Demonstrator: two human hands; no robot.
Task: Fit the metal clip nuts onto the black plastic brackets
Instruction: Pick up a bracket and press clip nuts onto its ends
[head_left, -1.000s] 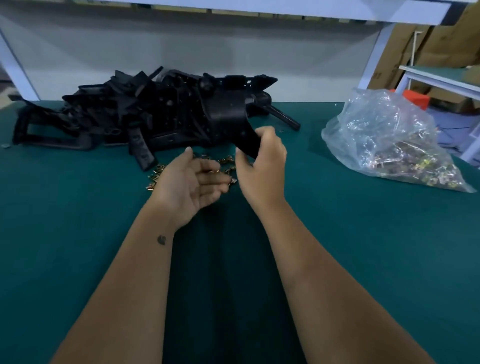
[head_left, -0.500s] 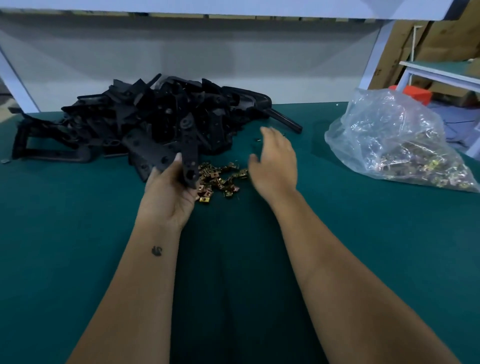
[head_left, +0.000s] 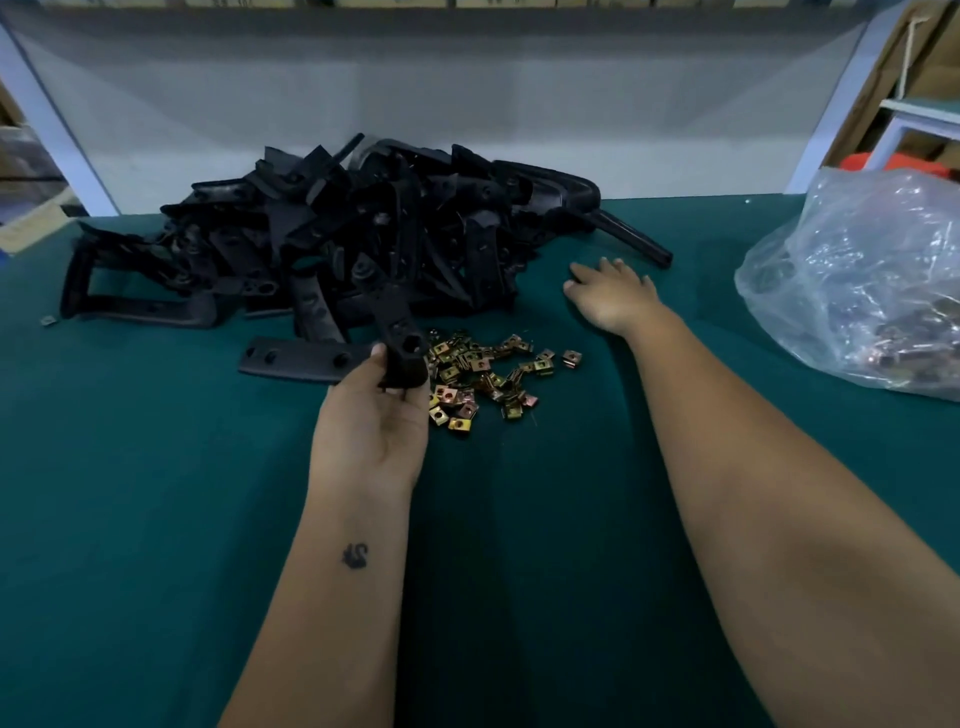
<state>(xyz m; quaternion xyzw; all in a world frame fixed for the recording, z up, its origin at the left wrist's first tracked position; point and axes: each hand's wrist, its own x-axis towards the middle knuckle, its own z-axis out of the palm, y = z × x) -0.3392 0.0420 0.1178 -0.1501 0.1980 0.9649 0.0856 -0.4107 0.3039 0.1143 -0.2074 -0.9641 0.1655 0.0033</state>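
The left hand (head_left: 371, 415) grips one black bracket (head_left: 396, 332) at its near end, thumb and fingers curled round it; the bracket rises away from the palm toward the pile. The right hand (head_left: 610, 296) rests released on the green worktop (head_left: 156, 493), fingers straight and spread, palm down, holding nothing. It lies just right of the bracket pile (head_left: 332, 244), which occupies the far left-centre of the worktop. One flat bracket strip (head_left: 301, 358) lies apart at the near edge of the pile, just left of the left hand. The clip nuts (head_left: 483, 374) are scattered loose on the worktop between the two hands, touching the right side of the left hand. A clear plastic bag (head_left: 862, 280) sits at far right; its contents appear to be more clip nuts, though the film blurs them.
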